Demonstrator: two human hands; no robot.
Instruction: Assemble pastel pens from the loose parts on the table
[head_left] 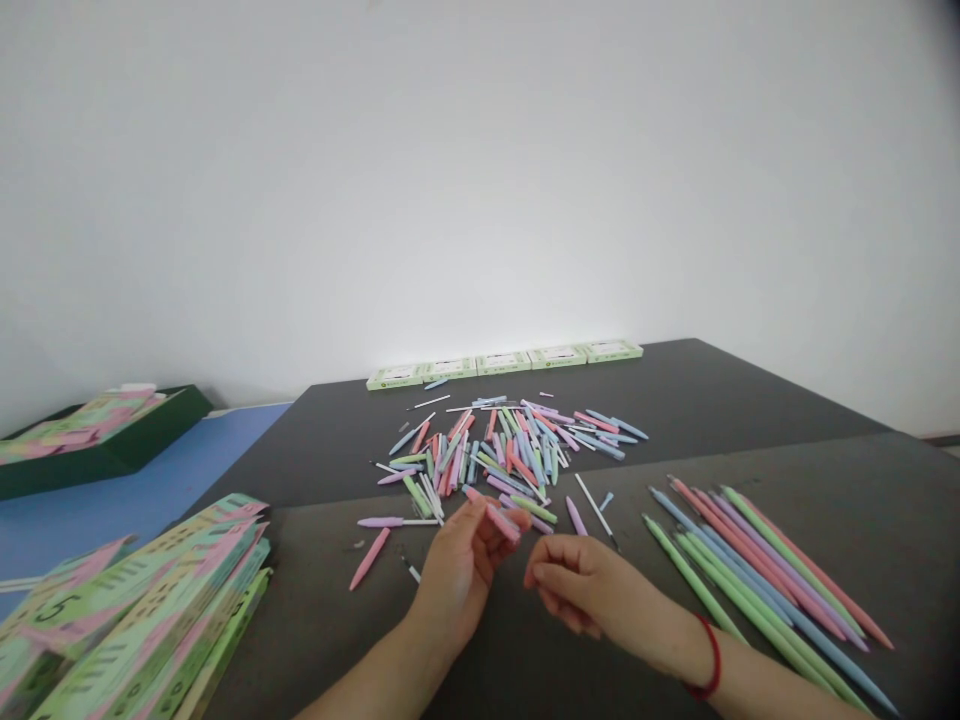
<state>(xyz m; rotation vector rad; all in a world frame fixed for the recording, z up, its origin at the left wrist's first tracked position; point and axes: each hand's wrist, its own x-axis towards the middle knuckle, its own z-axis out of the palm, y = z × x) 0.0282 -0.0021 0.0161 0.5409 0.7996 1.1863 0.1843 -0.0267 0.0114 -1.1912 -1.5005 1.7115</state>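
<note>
My left hand (459, 565) is closed on a pink pen barrel (501, 521), its end tilted toward the right. Close by on the right, my right hand (592, 585) has its fingers curled in a pinch; whatever is between them is hidden. A red cord (714, 655) circles that wrist. Just beyond both hands spreads a pile of pastel pen parts (517, 445) in pink, blue, green and purple. A white refill (598, 510) and a purple pen piece (576, 516) lie near the right hand. Left of the left hand are a pink pen piece (370, 560) and a purple one (380, 522) with a refill.
Several long pastel pens (757, 565) lie side by side at the right. Green-and-pink printed packs (165, 610) are stacked at the near left. A dark green tray (150, 440) of packs stands on a blue surface (225, 440). Flat boxes (502, 364) line the black table's (690, 390) back edge.
</note>
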